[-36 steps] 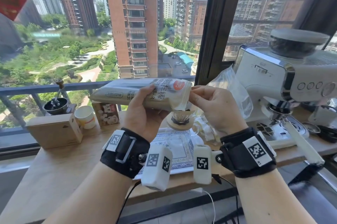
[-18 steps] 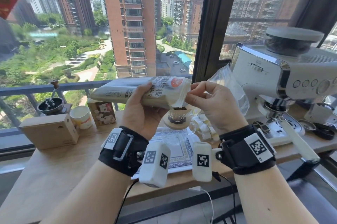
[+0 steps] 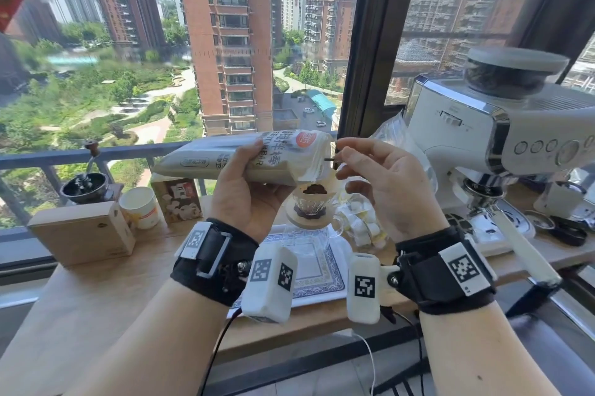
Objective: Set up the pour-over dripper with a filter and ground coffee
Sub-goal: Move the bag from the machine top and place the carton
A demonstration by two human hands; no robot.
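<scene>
Left hand (image 3: pixel 244 202): curled round a white printed pack (image 3: pixel 206 157), thumb on the upper face, fingers underneath. The pack is held roughly level, well above the table (image 3: pixel 96 299), with its open end pointing right and lying directly over the dripper (image 3: pixel 308 207).

Right hand (image 3: pixel 389 192): thumb and forefinger are closed in a narrow pinch on a thin dark stick (image 3: pixel 330 159) at the mouth of the pack. The remaining fingers are loosely bent. How far the stick reaches inside the pack cannot be told.

Dripper: a clear glass cone, upright, seated by a wooden collar on a glass server (image 3: pixel 317 239). A paper filter (image 3: pixel 329 187) is fitted inside it, and a small dark mound of grounds (image 3: pixel 315 190) is seen in the filter. The server stands on a white tray (image 3: pixel 325 273) with a blue patterned border, set at the middle of the table, between the two wrists in the view.

Other items noted: a hand grinder (image 3: pixel 85 183) on a wooden box (image 3: pixel 82 231) at the left; a paper cup (image 3: pixel 140 207) and a small carton (image 3: pixel 178 201) beside it; a white espresso machine (image 3: pixel 483 144) at the right; a clear plastic bag (image 3: pixel 396 134) behind the right hand. Black straps with printed markers are worn on both wrists.
</scene>
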